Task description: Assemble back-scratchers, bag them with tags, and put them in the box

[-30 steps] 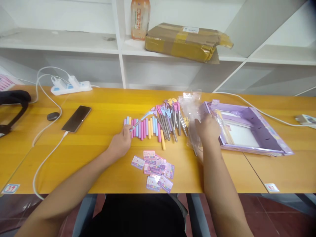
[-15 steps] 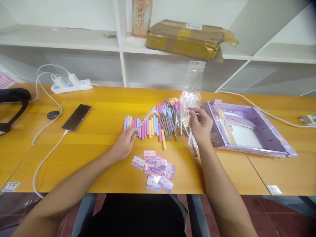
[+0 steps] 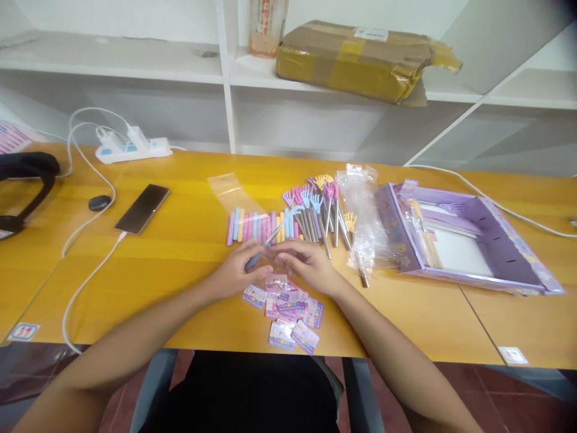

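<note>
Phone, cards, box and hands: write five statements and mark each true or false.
1. The phone has a cable plugged in. True.
2. The purple box is closed. False: its top is open.
3. The left hand holds a blue scratcher. True.
4. The cards lie in the purple box. False: they lie on the table.
5. The taped carton is on a shelf. True.

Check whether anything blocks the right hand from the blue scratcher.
Nothing visible does: the scratcher slants from the left hand, its shaft by the fingertips of the right hand. A clear bag spreads over some coloured sticks beyond; its near end is unclear.
</note>
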The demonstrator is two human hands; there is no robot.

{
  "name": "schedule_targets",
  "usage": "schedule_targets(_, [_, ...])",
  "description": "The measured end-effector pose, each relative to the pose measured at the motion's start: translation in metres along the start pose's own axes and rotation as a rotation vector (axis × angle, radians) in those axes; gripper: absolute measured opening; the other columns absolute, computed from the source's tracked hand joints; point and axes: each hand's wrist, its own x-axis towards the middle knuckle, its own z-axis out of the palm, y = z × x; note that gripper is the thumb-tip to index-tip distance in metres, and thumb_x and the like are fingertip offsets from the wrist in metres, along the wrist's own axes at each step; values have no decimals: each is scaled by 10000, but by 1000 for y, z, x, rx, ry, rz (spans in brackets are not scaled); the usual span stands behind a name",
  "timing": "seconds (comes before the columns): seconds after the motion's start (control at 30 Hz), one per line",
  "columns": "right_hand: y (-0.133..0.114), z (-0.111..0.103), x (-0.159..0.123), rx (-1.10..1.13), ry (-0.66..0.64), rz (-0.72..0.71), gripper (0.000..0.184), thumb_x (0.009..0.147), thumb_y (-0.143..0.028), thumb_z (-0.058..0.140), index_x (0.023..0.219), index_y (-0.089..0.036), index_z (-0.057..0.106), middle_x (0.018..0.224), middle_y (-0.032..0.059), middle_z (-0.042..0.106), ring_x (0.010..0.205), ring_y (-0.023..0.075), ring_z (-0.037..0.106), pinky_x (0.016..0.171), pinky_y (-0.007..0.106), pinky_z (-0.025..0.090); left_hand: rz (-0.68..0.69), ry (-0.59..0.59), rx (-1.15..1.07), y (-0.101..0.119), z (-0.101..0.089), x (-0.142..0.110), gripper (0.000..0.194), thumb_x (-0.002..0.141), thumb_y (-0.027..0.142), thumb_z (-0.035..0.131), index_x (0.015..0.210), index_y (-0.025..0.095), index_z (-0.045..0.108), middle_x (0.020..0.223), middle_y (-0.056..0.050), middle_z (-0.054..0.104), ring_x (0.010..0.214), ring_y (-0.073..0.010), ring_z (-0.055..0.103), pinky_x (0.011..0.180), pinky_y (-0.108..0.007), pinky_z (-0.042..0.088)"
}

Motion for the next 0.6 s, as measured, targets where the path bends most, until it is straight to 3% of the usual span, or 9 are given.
schedule_targets(0.1, [9,9,2,186,56,111,347,1092,-562,607,1000,-230,650,806,-30,669,522,102,642,479,256,542,-40,35,49,0,2,-1,323,1057,509,609,1019,225,756,1109,-79,672,1174,-282,617,1124,-445,469])
schedule_targets(0.23, [19,15,6,272,88,195,398,992,-597,749,1115,-253,593,779,-62,651,502,118,629,397,245,500,-55,-19,57,2,1,-3,337,1030,506,654,933,203,766,1174,-100,644,1137,-278,639,1097,-437,505])
schedule_targets(0.33, [20,18,6,231,42,199,369,996,-578,751,1062,-236,629,720,-55,651,513,114,605,457,248,503,-33,-70,38,5,2,-4,338,1026,510,672,932,207,787,1201,-101,648,1167,-285,647,1118,-441,507])
schedule_targets(0.47, [21,19,4,171,74,182,374,974,-573,781,954,-225,647,695,-42,643,582,121,599,565,265,512,-8,-136,6,5,6,-4,335,1044,500,668,949,206,799,1222,-108,667,1195,-288,659,1124,-446,513])
schedule_targets(0.6, [24,20,3,150,83,163,374,940,-573,817,1023,-229,695,791,-16,675,705,152,639,654,297,547,23,-142,-15,3,8,-5,296,1044,461,686,972,202,809,1324,-128,643,1239,-293,650,1132,-455,513])
